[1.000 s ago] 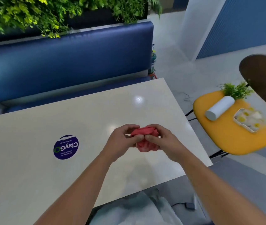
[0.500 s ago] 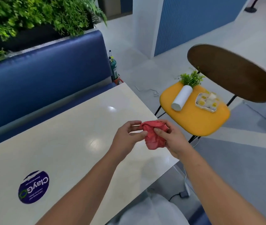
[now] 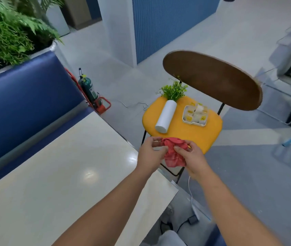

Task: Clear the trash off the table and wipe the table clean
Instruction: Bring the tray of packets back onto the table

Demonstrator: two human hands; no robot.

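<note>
The left hand point(image 3: 150, 153) pinched the crumpled red cloth point(image 3: 174, 157) at its left side and the right hand point(image 3: 192, 157) clutched its right. The cloth hung just past the desk's point(image 3: 70, 166) right edge, in front of the yellow chair seat point(image 3: 185, 134).

Legible text: none. Green metal cylinder point(image 3: 88, 89) on the floor beside the blue padded bench point(image 3: 25, 96): pale label, print too small to read. Small wrapped packets point(image 3: 197, 112) in the white rectangular tray point(image 3: 195, 124): yellow stickers, dark marks blurred, unreadable.
</note>
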